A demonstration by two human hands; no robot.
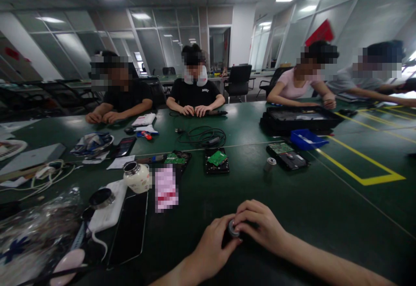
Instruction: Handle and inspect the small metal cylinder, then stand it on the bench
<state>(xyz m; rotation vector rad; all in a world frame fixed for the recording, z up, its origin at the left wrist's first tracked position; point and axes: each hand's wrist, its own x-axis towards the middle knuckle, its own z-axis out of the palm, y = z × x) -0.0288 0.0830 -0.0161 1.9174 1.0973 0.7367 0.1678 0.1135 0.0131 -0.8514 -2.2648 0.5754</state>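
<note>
A small round grey metal piece [233, 229] is between my two hands, low over the green table. My left hand [212, 245] curls around its left side, thumb below and fingers above. The fingertips of my right hand [261, 223] press on its top and right side. Fingers hide much of the piece, so its exact kind cannot be made out. Beyond my hands stands a small silver cylinder [270, 164]. Three hard drives lie farther off: one with a green circuit board on top [217, 160], one at the left [180, 159] and one at the right [289, 156].
At my left are a dark-screened tablet [128, 229], an open cream bottle [136, 177], a white box [110, 201] and plastic wrapping [42, 229]. A coiled black cable [208, 136], blue tray [307, 139] and black bin [300, 121] lie farther back. Several people sit across the table.
</note>
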